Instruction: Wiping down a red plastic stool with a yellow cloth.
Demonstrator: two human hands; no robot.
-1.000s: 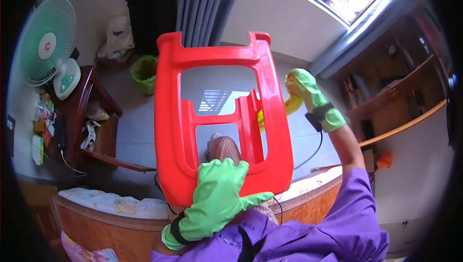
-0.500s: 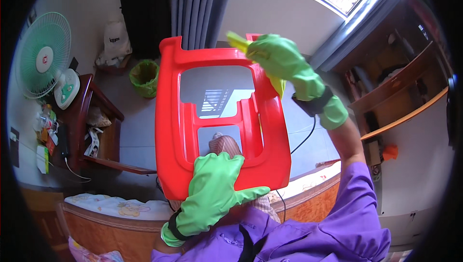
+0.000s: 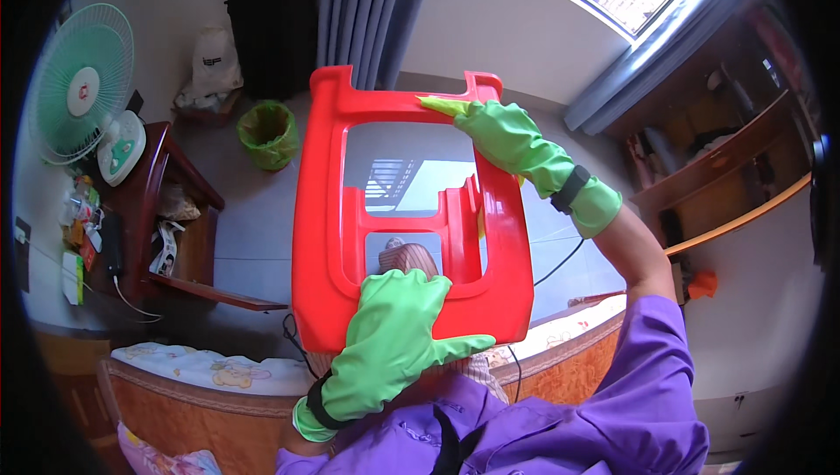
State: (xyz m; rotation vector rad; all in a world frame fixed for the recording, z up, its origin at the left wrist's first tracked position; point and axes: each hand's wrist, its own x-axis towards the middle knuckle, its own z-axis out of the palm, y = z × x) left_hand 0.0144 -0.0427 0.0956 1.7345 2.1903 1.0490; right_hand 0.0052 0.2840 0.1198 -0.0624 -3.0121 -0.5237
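A red plastic stool-like frame [image 3: 319, 213] with large cut-out openings stands in front of me, its near panel close to my lap. My left hand [image 3: 394, 326], in a green rubber glove, grips that near panel. Its fingertips curl over the opening's edge and the thumb stretches right along the surface. At the frame's far right corner, my right hand [image 3: 507, 138], gloved alike, is closed on a yellow cloth [image 3: 444, 106]. A corner of the cloth pokes out leftward and rests against the far red bar. Most of the cloth is hidden under the glove.
On the left, a green fan [image 3: 83, 94] stands by a wooden cabinet [image 3: 157, 160] with an open lower compartment. A green-lined bin [image 3: 268, 136] sits on the floor beyond. Wooden shelves [image 3: 726, 160] line the right side. Behind me is a bed edge [image 3: 210, 409].
My right hand has come down and nearer with the yellow cloth, from above the far right corner onto the frame. The left hand keeps its grip; the frame sits slightly farther right in view.
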